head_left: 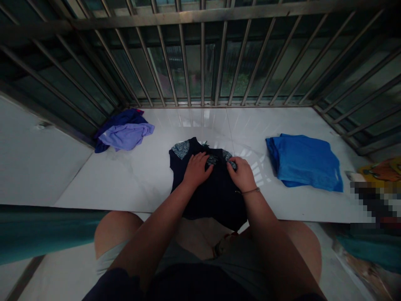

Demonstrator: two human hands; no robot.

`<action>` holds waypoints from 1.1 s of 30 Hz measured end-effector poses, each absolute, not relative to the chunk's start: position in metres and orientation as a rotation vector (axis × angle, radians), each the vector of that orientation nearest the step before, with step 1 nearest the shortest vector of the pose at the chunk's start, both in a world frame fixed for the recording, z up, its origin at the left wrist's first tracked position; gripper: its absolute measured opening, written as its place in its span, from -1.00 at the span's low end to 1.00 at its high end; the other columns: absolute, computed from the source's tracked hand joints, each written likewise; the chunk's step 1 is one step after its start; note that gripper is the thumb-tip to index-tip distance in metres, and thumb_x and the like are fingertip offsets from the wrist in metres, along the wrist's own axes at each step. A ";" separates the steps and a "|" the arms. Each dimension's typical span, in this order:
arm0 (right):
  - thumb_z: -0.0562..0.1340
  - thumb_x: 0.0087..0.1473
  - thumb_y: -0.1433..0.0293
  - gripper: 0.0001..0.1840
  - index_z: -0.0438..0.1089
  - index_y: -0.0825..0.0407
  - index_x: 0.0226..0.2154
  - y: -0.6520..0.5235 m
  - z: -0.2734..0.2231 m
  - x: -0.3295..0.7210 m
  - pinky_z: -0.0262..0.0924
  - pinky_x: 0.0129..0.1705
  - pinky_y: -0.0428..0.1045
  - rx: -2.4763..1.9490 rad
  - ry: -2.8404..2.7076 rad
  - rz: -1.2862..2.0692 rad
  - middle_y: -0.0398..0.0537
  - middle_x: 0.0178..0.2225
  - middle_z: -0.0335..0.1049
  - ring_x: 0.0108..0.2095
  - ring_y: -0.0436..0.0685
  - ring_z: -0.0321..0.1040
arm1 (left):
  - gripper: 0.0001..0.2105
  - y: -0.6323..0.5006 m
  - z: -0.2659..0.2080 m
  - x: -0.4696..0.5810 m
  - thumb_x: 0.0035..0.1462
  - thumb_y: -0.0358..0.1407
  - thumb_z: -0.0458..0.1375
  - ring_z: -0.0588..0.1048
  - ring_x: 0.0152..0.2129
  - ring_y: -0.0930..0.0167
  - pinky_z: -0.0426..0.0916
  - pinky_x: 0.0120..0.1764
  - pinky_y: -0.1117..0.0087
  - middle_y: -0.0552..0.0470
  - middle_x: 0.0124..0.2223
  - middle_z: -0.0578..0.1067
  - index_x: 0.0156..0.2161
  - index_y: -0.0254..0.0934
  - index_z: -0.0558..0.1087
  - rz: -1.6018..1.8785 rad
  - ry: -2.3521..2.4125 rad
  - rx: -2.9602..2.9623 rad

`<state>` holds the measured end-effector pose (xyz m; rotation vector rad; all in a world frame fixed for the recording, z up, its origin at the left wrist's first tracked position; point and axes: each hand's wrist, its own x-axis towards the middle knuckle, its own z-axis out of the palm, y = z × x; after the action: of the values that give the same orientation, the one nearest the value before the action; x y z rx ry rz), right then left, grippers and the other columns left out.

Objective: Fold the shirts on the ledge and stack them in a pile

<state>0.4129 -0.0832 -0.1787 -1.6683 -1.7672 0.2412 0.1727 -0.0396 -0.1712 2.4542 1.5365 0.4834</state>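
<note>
A dark navy shirt (211, 194) with patterned patches at its shoulders lies spread on the white tiled ledge, its lower edge hanging over the front. My left hand (196, 170) rests flat on the upper part of it near the neckline, fingers stretched out. At the shirt's right shoulder, my right hand (242, 173) pinches the patterned cloth between thumb and fingers. A thin bracelet circles that wrist.
To the right lies a folded blue cloth (307, 161). A heap of purple and dark blue clothes (127, 131) sits in the left corner. Metal bars (203, 62) before a window close off the ledge's back. A yellow printed item (382, 175) is at the far right.
</note>
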 end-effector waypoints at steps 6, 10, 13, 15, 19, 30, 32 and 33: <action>0.23 0.41 0.20 -0.77 0.55 -0.05 -0.08 -0.084 -0.178 0.413 0.41 0.11 0.25 -1.656 -1.770 0.234 0.14 -0.10 0.65 -0.04 0.40 0.56 | -0.52 -0.040 -0.171 0.173 0.54 -0.08 0.17 0.36 0.52 0.13 0.12 0.61 -0.09 -0.14 0.54 0.44 0.42 -0.19 0.48 0.495 1.537 2.445; 0.23 0.40 0.19 -0.77 0.54 -0.06 -0.09 -0.084 -0.178 0.413 0.42 0.10 0.24 -1.653 -1.760 0.237 0.14 -0.10 0.65 -0.05 0.39 0.55 | -0.51 -0.040 -0.172 0.172 0.54 -0.07 0.16 0.35 0.52 0.13 0.11 0.61 -0.09 -0.14 0.55 0.43 0.43 -0.18 0.48 0.498 1.540 2.441; 0.24 0.39 0.19 -0.77 0.55 -0.06 -0.09 -0.084 -0.177 0.413 0.42 0.10 0.25 -1.661 -1.752 0.239 0.14 -0.10 0.65 -0.06 0.39 0.55 | -0.52 -0.040 -0.173 0.172 0.54 -0.07 0.16 0.35 0.52 0.13 0.11 0.61 -0.09 -0.13 0.55 0.43 0.43 -0.17 0.48 0.501 1.533 2.436; 0.23 0.40 0.19 -0.77 0.55 -0.06 -0.09 -0.084 -0.176 0.412 0.42 0.10 0.24 -1.668 -1.751 0.242 0.13 -0.10 0.65 -0.05 0.39 0.55 | -0.52 -0.040 -0.172 0.172 0.53 -0.07 0.17 0.35 0.52 0.13 0.11 0.61 -0.09 -0.14 0.54 0.43 0.42 -0.17 0.48 0.511 1.528 2.434; 0.24 0.39 0.18 -0.77 0.55 -0.07 -0.09 -0.084 -0.175 0.412 0.42 0.11 0.25 -1.680 -1.750 0.259 0.12 -0.10 0.66 -0.05 0.38 0.54 | -0.53 -0.040 -0.171 0.172 0.53 -0.08 0.16 0.36 0.51 0.13 0.11 0.61 -0.09 -0.13 0.54 0.44 0.42 -0.17 0.49 0.509 1.526 2.434; 0.24 0.40 0.17 -0.75 0.56 -0.05 -0.09 -0.084 -0.175 0.412 0.40 0.07 0.23 -1.697 -1.751 0.257 0.14 -0.10 0.66 -0.07 0.38 0.53 | -0.53 -0.041 -0.168 0.172 0.54 -0.07 0.16 0.36 0.52 0.15 0.09 0.62 -0.08 -0.13 0.55 0.42 0.42 -0.17 0.47 0.486 1.531 2.434; 0.24 0.40 0.17 -0.74 0.56 -0.05 -0.09 -0.084 -0.176 0.412 0.40 0.06 0.23 -1.696 -1.747 0.251 0.14 -0.11 0.66 -0.08 0.38 0.53 | -0.53 -0.041 -0.168 0.172 0.54 -0.08 0.17 0.36 0.52 0.14 0.09 0.62 -0.09 -0.12 0.55 0.42 0.42 -0.17 0.47 0.485 1.532 2.433; 0.24 0.40 0.17 -0.74 0.56 -0.05 -0.10 -0.084 -0.176 0.412 0.40 0.06 0.23 -1.695 -1.746 0.251 0.14 -0.12 0.66 -0.08 0.38 0.53 | -0.53 -0.041 -0.168 0.172 0.54 -0.08 0.17 0.36 0.52 0.14 0.09 0.62 -0.09 -0.13 0.55 0.42 0.42 -0.17 0.48 0.484 1.532 2.433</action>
<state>0.4121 -0.0843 -0.1756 -1.6950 -1.7464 0.2506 0.1719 -0.0405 -0.1683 2.4328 1.5320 0.4844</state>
